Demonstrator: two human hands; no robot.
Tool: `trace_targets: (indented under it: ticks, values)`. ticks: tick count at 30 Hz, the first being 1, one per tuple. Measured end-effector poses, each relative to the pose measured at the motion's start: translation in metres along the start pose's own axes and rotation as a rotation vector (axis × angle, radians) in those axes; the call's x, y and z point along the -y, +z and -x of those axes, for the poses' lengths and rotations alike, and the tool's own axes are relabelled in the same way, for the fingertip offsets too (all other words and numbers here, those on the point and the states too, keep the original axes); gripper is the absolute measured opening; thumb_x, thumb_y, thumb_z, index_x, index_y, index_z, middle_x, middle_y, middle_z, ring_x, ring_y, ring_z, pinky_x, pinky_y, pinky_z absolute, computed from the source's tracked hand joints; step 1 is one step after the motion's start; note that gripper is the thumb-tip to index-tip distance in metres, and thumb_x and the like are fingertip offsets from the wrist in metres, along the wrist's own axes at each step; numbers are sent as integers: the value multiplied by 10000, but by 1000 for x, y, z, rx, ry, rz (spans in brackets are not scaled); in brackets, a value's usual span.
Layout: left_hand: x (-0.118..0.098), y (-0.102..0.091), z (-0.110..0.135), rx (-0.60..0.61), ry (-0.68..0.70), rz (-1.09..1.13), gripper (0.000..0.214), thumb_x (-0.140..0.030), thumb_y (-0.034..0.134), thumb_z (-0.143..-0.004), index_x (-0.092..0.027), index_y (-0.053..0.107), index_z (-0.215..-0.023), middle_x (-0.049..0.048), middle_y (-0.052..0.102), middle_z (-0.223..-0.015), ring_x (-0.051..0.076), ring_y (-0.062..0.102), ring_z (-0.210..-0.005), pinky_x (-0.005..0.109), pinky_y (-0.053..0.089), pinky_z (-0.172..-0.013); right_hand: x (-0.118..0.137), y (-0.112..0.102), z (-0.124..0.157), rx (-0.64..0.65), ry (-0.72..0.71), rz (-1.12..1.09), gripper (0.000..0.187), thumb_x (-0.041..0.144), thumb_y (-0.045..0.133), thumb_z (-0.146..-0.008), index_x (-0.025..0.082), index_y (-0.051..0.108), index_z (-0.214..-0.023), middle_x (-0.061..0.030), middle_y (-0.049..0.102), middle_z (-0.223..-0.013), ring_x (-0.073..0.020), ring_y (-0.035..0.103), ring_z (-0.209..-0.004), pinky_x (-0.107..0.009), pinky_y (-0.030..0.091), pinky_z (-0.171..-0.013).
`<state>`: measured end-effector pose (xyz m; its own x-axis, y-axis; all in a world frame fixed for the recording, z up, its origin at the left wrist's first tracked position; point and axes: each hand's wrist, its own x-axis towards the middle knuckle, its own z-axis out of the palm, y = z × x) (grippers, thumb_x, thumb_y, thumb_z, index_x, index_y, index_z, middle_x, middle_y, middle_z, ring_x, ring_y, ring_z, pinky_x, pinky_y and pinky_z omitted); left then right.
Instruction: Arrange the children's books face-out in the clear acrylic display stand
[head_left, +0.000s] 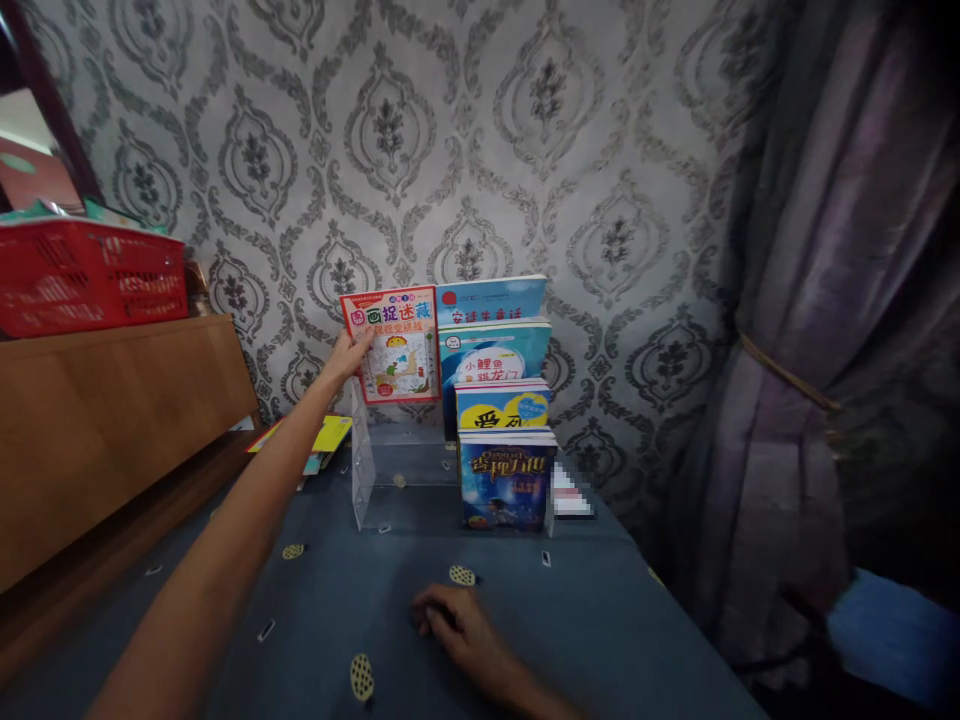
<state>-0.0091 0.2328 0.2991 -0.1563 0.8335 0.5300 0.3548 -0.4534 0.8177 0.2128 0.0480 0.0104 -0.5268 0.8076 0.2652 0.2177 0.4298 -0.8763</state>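
My left hand [349, 357] reaches out and grips the left edge of a red-bordered children's book [393, 345], which stands upright at the back of a clear acrylic stepped rack [373, 470]. The rack's right side holds several more books in rising rows, with a dark blue starry book [507, 484] at the front, a yellow one [502, 405] above it and light blue ones [493, 350] behind. My right hand [454, 619] rests on the blue tablecloth [600, 620] in front of the rack, fingers curled, nothing visible in it.
A wooden cabinet [112, 420] runs along the left with a red plastic basket [90, 275] on top. Some flat books [324, 440] lie on the table left of the rack. Patterned wallpaper is behind, a dark curtain [840, 330] hangs at the right.
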Motion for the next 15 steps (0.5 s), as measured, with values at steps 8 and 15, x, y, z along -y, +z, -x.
trace_targets:
  ticks: [8,15]
  values:
    - [-6,1,7,31,11,2,478,-570,646,-873,-187,618,-1158,109,727,-1101,222,690,-909,290,578,-687,-7,2,2,-13,13,-33,321,363,445,-953,168,690,-1020,-92,708,-906,-213,686,-837,-358,530,-819]
    - [0,-1,5,-8,-8,-47,603,-593,668,-857,-179,540,-1276,143,652,-1230,212,673,-935,278,561,-638,-1,1,1,-20,10,-37,270,307,455,-943,173,687,-976,-85,720,-882,-205,691,-822,-335,525,-795]
